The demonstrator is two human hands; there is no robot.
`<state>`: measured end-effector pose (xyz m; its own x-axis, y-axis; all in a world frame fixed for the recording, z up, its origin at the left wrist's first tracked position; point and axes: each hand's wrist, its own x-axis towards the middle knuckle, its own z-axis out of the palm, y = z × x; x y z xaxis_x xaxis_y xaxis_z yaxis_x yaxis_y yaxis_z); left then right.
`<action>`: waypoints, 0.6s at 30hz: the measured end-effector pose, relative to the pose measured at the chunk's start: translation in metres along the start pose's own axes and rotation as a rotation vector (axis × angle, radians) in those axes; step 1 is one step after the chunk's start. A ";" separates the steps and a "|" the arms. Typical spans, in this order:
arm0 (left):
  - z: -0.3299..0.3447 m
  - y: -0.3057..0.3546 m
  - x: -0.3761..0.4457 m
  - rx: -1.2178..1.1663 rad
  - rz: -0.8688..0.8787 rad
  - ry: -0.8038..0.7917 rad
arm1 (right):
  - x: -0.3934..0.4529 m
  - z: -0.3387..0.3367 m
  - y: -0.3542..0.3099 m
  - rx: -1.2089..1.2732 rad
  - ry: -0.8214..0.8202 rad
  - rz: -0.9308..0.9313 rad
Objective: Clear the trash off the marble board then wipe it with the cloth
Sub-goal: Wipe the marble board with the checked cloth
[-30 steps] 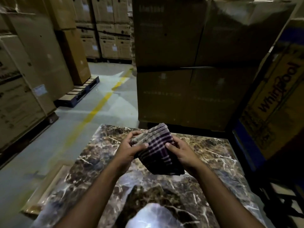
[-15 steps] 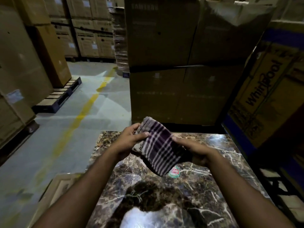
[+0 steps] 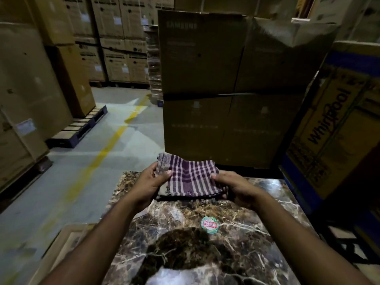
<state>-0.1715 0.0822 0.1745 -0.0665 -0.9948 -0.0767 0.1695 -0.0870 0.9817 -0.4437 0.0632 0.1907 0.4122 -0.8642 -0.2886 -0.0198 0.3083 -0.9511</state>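
Folded checked cloth [image 3: 190, 177] held over the far end of the marble board [image 3: 205, 254]. Left hand [image 3: 150, 186] and right hand [image 3: 236, 187] pinch its opposite edges, thumbs on top, fingers curled beneath.

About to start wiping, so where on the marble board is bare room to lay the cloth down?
Bare marble board lies between the forearms around the round sticker, and right of the right hand. The far edge is crowded: both hands, left hand included, hold the cloth there.

Dim warehouse w/ tall stacks of cardboard boxes [image 3: 115, 38] across the upper left, grey concrete floor [image 3: 61, 182] w/ a yellow line [image 3: 107, 145], blue pallet [image 3: 80, 128] at left, Whirlpool box [image 3: 333, 128] far right.
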 end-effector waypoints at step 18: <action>0.024 0.036 -0.018 -0.069 0.249 -0.074 | -0.013 -0.027 -0.010 0.302 -0.007 -0.313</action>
<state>-0.1881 0.0979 0.2151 -0.0855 -0.9797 0.1813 0.2557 0.1543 0.9544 -0.4734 0.0610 0.2014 0.3624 -0.9319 0.0103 0.3738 0.1353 -0.9176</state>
